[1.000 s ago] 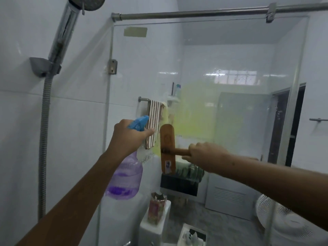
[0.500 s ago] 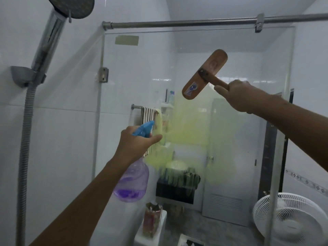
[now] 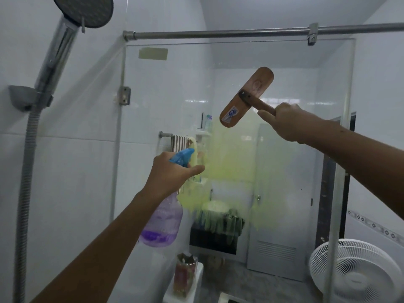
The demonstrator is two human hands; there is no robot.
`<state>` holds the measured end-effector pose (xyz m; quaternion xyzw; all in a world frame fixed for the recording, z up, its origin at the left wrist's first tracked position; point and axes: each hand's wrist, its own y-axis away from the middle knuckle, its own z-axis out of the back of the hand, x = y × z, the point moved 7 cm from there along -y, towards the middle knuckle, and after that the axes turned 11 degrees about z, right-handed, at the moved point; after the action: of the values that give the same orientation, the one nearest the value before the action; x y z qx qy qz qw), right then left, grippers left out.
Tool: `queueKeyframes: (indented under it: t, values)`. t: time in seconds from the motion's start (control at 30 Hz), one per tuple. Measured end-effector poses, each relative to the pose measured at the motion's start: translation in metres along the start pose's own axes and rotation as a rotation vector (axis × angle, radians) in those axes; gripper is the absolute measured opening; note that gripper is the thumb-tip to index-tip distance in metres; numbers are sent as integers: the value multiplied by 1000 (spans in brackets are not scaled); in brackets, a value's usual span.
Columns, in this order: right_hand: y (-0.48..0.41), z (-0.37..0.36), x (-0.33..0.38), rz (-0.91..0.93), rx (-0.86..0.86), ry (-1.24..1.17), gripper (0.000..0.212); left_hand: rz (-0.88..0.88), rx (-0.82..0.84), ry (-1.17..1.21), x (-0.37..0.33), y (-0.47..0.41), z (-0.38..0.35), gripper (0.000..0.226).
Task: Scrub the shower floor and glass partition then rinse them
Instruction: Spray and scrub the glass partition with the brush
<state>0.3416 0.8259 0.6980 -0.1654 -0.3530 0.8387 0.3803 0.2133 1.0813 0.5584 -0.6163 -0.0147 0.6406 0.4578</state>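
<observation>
The glass partition (image 3: 284, 68) stands straight ahead, smeared with a yellow-green patch of cleaner (image 3: 229, 162) across its middle that drips at the lower edge. My right hand (image 3: 288, 121) grips the handle of a wooden scrub brush (image 3: 246, 98), whose head is tilted and held high against the glass above the patch. My left hand (image 3: 172, 171) holds a purple spray bottle (image 3: 162, 219) with a blue trigger head, its nozzle pointed at the glass near the patch's left side. The shower floor is out of view.
A shower head (image 3: 85, 9) on a wall bracket with a ribbed hose (image 3: 25, 171) hangs at the left. A metal rail (image 3: 240, 33) runs along the top of the glass. Behind the glass are a towel bar, a white fan (image 3: 354, 274) and a door.
My right hand swung the brush from low centre up to the upper part of the glass and now holds it slightly lower. The left hand with the bottle stayed near the same spot.
</observation>
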Motion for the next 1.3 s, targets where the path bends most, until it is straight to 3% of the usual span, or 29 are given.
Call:
queueKeyframes:
  t: [0.17, 0.43, 0.73, 0.93, 1.13, 1.2, 1.3]
  values:
    - [1, 3, 3, -4, 5, 23, 55, 81, -19, 44, 3, -6, -3, 40]
    - [-1, 5, 9, 10, 20, 50, 51, 32, -35, 75, -16, -13, -2, 48]
    - [11, -15, 16, 43, -11, -46, 59, 73, -69, 34, -9, -11, 3, 36]
    - [84, -122, 64, 410, 344, 262, 58, 26, -188, -6, 0, -4, 30, 41]
    - [7, -52, 48, 170, 0, -66, 57, 47, -199, -31, 11, -3, 42, 41]
    - [20, -75, 62, 229, 54, -2, 55, 53, -201, -32, 16, -3, 43, 41]
    - [75, -146, 99, 442, 300, 152, 55, 67, -199, -44, 20, -2, 43, 40]
